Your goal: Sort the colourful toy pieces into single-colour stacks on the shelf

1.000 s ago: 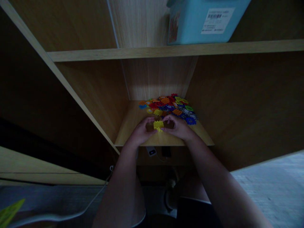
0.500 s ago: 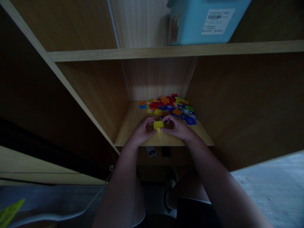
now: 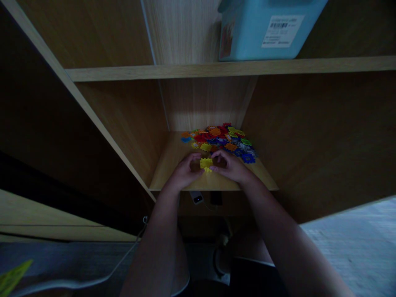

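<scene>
Both my hands reach into a wooden cubby and meet over its floor (image 3: 173, 169). My left hand (image 3: 185, 171) and my right hand (image 3: 232, 167) pinch a small yellow toothed plastic piece (image 3: 206, 163) between their fingertips, one on each side. Just behind them lies a pile of colourful interlocking plastic pieces (image 3: 221, 140) in red, orange, yellow, blue and green.
A light blue plastic box (image 3: 262, 29) with a white label stands on the shelf (image 3: 229, 68) above. Wooden side walls close the cubby left and right. A small white device (image 3: 197, 198) and a cable lie below the cubby's front edge.
</scene>
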The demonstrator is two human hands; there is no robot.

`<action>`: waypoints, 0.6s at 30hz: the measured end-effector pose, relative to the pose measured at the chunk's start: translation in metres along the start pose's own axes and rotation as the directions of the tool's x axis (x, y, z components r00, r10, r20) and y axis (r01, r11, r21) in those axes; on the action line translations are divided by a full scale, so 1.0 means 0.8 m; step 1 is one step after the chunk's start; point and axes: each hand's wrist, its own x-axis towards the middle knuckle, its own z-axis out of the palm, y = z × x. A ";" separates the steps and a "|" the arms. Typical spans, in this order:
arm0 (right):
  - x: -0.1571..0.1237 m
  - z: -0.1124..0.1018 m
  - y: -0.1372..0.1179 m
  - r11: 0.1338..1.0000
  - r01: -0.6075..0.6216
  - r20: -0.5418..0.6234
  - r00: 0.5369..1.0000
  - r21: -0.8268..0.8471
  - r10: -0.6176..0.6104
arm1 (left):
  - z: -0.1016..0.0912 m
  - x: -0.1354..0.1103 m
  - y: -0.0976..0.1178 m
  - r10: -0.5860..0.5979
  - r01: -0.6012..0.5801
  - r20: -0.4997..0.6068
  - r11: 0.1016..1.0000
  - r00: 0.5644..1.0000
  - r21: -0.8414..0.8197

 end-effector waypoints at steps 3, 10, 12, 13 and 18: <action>0.001 0.001 0.004 0.998 -0.041 -0.075 0.996 -0.044 0.038 | 0.000 0.001 0.006 -0.049 0.050 -0.055 0.999 0.997 0.015; 0.012 0.002 0.021 0.961 0.049 -0.192 0.976 -0.274 -0.105 | -0.004 0.001 0.019 -0.158 0.164 -0.189 0.986 0.969 0.016; 0.014 0.004 0.026 0.934 0.062 -0.186 0.973 -0.351 -0.135 | -0.005 0.001 0.014 -0.155 0.157 -0.212 0.988 0.965 -0.009; 0.015 0.006 0.028 0.922 0.065 -0.168 0.976 -0.383 -0.138 | -0.005 0.001 0.011 -0.152 0.151 -0.219 0.988 0.964 -0.025; 0.016 0.016 0.035 0.869 0.091 -0.020 0.993 -0.486 -0.116 | -0.003 0.003 0.000 -0.139 0.121 -0.242 0.989 0.960 -0.085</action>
